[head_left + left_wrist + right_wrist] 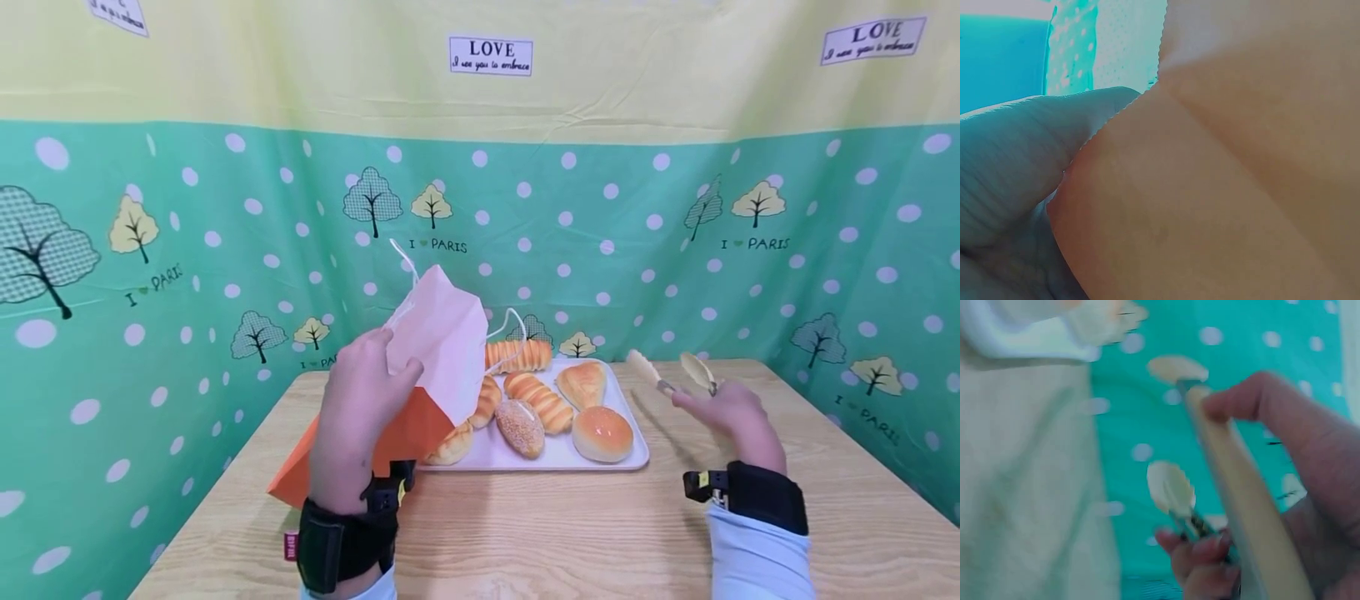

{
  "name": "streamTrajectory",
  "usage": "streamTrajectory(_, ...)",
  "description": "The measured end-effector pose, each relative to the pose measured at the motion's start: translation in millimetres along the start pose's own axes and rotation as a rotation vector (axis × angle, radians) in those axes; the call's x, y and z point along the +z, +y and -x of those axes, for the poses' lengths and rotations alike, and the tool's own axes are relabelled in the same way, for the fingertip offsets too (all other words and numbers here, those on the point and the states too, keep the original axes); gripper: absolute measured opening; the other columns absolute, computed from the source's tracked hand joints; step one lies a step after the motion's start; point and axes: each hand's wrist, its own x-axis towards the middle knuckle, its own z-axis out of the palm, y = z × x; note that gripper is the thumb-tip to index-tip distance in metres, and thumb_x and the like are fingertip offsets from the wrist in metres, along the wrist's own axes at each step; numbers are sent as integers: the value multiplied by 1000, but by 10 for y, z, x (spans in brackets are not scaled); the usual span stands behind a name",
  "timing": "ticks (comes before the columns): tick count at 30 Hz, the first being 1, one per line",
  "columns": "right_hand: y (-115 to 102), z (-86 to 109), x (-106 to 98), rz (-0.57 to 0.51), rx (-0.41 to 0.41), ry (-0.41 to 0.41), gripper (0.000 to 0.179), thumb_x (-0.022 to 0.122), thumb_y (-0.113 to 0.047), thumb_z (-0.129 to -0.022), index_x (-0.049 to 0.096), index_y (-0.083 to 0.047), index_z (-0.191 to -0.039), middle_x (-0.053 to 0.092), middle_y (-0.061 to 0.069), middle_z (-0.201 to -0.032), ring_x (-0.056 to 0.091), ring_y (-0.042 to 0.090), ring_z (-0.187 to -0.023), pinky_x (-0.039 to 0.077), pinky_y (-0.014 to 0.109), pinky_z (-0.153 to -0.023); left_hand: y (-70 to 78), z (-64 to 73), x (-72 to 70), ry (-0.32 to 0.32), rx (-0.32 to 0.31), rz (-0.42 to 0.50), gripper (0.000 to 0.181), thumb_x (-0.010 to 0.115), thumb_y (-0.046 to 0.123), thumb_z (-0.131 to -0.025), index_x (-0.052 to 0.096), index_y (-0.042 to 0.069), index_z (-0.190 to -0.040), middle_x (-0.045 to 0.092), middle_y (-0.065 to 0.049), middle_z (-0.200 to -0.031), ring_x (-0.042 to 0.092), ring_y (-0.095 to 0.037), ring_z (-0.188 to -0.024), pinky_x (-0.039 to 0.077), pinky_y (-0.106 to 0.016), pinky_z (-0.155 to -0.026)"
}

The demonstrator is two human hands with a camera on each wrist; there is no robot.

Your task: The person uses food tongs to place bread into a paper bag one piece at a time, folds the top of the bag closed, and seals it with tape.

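Observation:
In the head view, my left hand (363, 392) grips an orange paper bag (420, 425) by its edge. The bag is tilted, its pale inner side and white cord handles showing. Up close in the left wrist view, the paper (1210, 187) hides most of the fingers. My right hand (738, 421) holds a pair of food tongs (699, 372) to the right of the tray. Their two pale tips are spread, with nothing between them; the right wrist view shows the thumb on one arm of the tongs (1241, 494) and fingers on the other.
A white tray (540, 465) behind the bag bears several breads, among them a round bun (602, 433), a crumb-coated oval roll (521, 428), a ridged roll (540, 402) and a triangular bread (582, 384). It stands on a wooden table (570, 533) before a green printed curtain (622, 275).

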Motion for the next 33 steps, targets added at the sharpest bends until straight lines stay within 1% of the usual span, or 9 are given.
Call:
streamTrajectory(4,-141,129,-125,11,-88,-79,93,60,-72,-67,44,8,-111,42,14,-84,46,28,-75,40,35,-58,-10,-5,-15,-9,-5,5,54,55,18,-85,47,-11,-130,52,-29,-133,54,-38,-104,55,-48,-82)
streamTrajectory(8,-272,206,-173,159,-186,-193,93,65,-70,-62,49,6,-112,45,9,-76,46,23,-68,40,34,-57,-13,-8,-25,-20,-17,12,54,56,18,-85,46,-11,-130,51,-30,-134,53,-39,-109,53,-51,-88)
streamTrajectory(11,-338,245,-162,257,-247,-272,99,67,-67,-63,48,10,-122,56,16,-91,51,27,-79,46,41,-69,-17,-11,-33,-22,-26,11,54,56,19,-86,46,-11,-130,50,-30,-134,52,-39,-112,51,-53,-91)
streamTrajectory(12,-351,258,-155,271,-256,-298,104,68,-66,-64,42,11,-128,57,22,-102,52,31,-88,47,47,-77,-19,-12,-36,-22,-27,10,55,56,19,-86,46,-11,-130,50,-30,-134,51,-40,-113,50,-53,-92)
streamTrajectory(15,-361,276,-121,262,-250,-359,112,70,-62,-63,30,14,-136,48,35,-126,47,42,-106,42,60,-91,-24,-15,-42,-22,-24,7,55,56,19,-86,46,-12,-130,51,-30,-134,50,-40,-116,49,-54,-93)
streamTrajectory(18,-364,285,-90,247,-226,-387,116,72,-60,-63,24,15,-138,34,41,-137,39,50,-117,35,67,-96,-28,-15,-47,-25,-18,6,55,56,20,-86,47,-12,-130,51,-30,-134,49,-41,-117,48,-54,-94)
streamTrajectory(22,-378,281,-47,252,-210,-405,116,74,-57,-63,24,17,-136,32,43,-137,38,51,-117,34,67,-98,-28,-16,-45,-28,-8,5,55,56,20,-86,47,-12,-130,50,-31,-134,48,-41,-119,48,-55,-95)
streamTrajectory(27,-408,276,13,232,-149,-440,116,77,-54,-60,25,17,-136,35,41,-135,43,44,-111,36,64,-98,-31,-18,-39,-30,-3,5,55,56,20,-86,47,-12,-130,50,-30,-135,48,-42,-120,48,-54,-95)
streamTrajectory(33,-415,248,53,229,-118,-469,111,79,-50,-61,28,16,-134,41,38,-129,44,40,-107,35,63,-99,-32,-24,-32,-31,2,7,55,56,20,-86,47,-11,-130,50,-30,-135,51,-40,-113,51,-52,-90)
